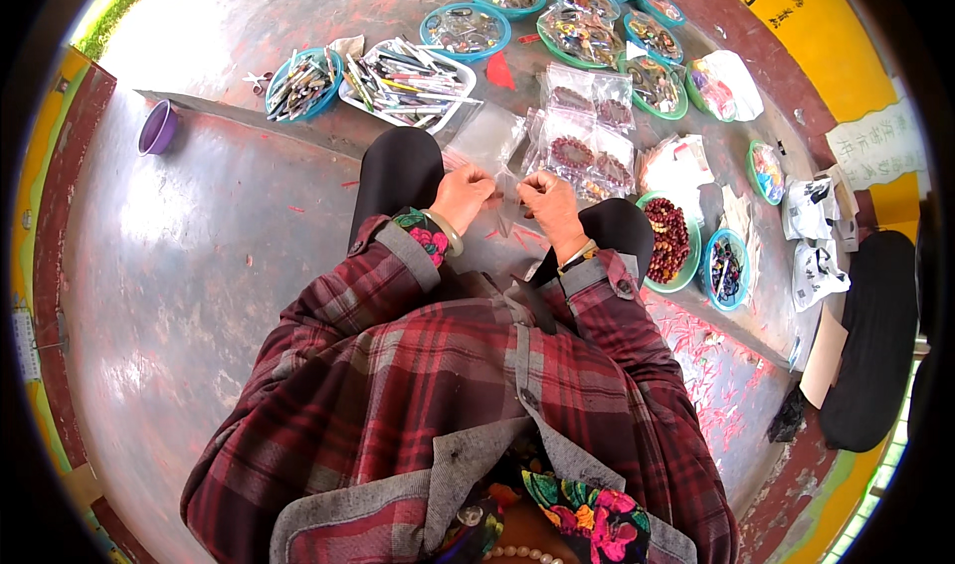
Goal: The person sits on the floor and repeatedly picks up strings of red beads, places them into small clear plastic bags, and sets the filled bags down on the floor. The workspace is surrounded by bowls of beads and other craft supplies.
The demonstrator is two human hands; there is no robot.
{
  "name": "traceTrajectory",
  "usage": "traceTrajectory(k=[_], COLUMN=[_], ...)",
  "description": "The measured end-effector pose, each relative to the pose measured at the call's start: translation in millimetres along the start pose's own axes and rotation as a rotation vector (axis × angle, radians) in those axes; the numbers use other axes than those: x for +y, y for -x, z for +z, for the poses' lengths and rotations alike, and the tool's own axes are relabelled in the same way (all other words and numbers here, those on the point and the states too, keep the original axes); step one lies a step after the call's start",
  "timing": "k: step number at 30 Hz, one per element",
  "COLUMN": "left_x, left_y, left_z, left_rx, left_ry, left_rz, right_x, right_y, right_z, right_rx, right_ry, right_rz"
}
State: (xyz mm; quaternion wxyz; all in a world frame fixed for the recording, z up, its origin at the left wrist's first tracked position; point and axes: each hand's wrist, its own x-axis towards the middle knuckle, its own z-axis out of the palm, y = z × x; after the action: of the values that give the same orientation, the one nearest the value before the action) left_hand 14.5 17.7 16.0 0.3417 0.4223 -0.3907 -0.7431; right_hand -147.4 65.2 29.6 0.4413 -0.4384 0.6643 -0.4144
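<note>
Between my knees, my left hand (pixel 463 196) and my right hand (pixel 550 209) are held close together with fingers pinched. A small clear plastic bag (pixel 505 188) stretches between them, each hand gripping a side; its contents, if any, cannot be made out. Just beyond my left hand lies a stack of flat clear bags (pixel 489 133). Past my right hand are several clear bags with dark red bead bracelets (pixel 571 152) inside. A green bowl (pixel 686 278) of red-brown bead bracelets (pixel 667 238) sits beside my right knee.
A white tray (pixel 434 126) and a blue basket (pixel 334 93) hold pens, with scissors (pixel 258 83) alongside. Several baskets of small goods stand farther back. Another blue basket (pixel 709 287) sits at right. A purple bowl (pixel 156 128) is far left. Red scraps (pixel 701 370) litter the floor.
</note>
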Motion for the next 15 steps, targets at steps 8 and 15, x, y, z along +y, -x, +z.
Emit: traceTrajectory(k=[8, 15], left_x=[-1.0, 7.9], left_y=[-1.8, 9.4], left_z=[4.2, 9.3], left_rx=[0.078, 0.028], left_ry=[-0.365, -0.661], left_rz=[0.12, 0.314], right_x=[-0.7, 2.9], right_y=[5.5, 6.2], right_z=[6.0, 9.1], right_rx=[0.144, 0.093], right_ry=[0.369, 0.509], right_rz=[-0.314, -0.427])
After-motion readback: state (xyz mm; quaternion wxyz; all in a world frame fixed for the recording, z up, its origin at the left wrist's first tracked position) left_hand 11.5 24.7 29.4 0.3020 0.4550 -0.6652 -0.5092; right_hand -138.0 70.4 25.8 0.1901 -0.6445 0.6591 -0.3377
